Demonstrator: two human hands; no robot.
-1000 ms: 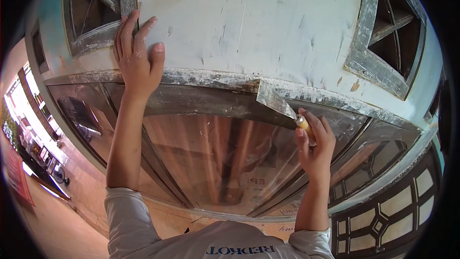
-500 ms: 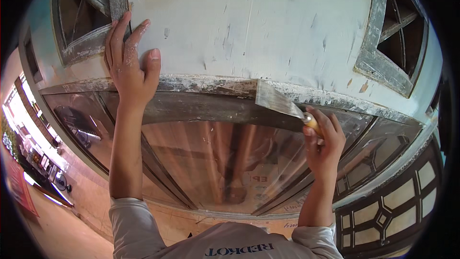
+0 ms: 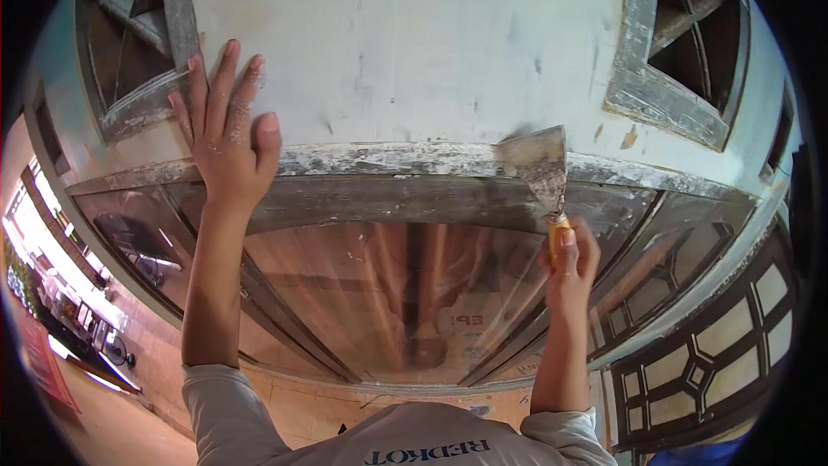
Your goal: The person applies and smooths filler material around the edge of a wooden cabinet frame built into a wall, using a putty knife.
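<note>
My right hand (image 3: 571, 263) is closed around the yellow handle of a broad putty knife (image 3: 545, 164). The knife's flat, stained blade points up and overlaps a horizontal wooden ledge (image 3: 379, 158) with flaking white paint; I cannot tell whether it touches. On the left, my left hand (image 3: 226, 142) lies with its fingers spread over the pale panel (image 3: 414, 52) and the foot of a weathered frame. White dust specks its fingers. Below the ledge runs a dark wooden rail (image 3: 388, 200) above glass panes.
Triangular openings in worn frames (image 3: 660, 91) flank the panel on both sides. Beneath the rail, glass panes (image 3: 362, 293) show reddish curtain-like folds. A dark panelled door (image 3: 707, 362) stands at lower right. Far left, a bright doorway opens beside a fan (image 3: 116, 349) on the tiled floor.
The putty knife has swung from pointing left to pointing upward, and its blade has shifted right along the ledge. My left hand's fingers have spread wider. The whole view has shifted slightly.
</note>
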